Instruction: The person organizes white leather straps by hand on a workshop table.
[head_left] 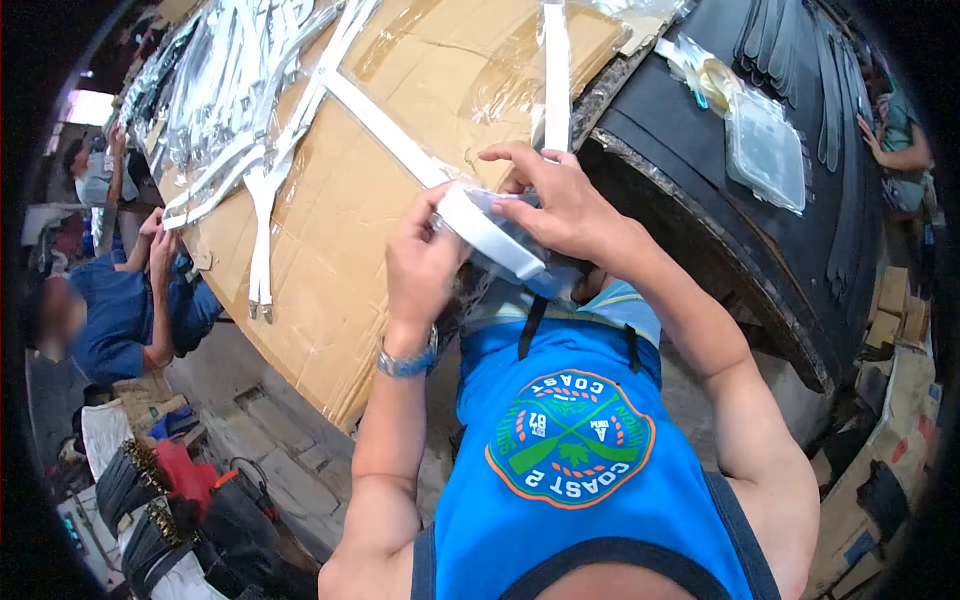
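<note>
My left hand [425, 260] has its fingers closed around a white strap [490, 235] that bends into a loop in front of my waist. A blurred piece of clear plastic hangs around the loop's lower end. My right hand [570, 210] is at the other side of the loop, fingers spread and curved, with the thumb tip right at the strap's edge. From the loop, a long white band [385, 130] runs up and left over the cardboard. Another white band [556, 85] lies straight up beyond my right hand.
Brown cardboard [330, 240] covers the table. White suspenders [262, 200] with metal clips and a pile of straps [230, 80] lie left. On the black surface [680, 150] at right are a clear plastic box [765, 150] and dark straps [770, 45]. People [130, 310] work at both sides.
</note>
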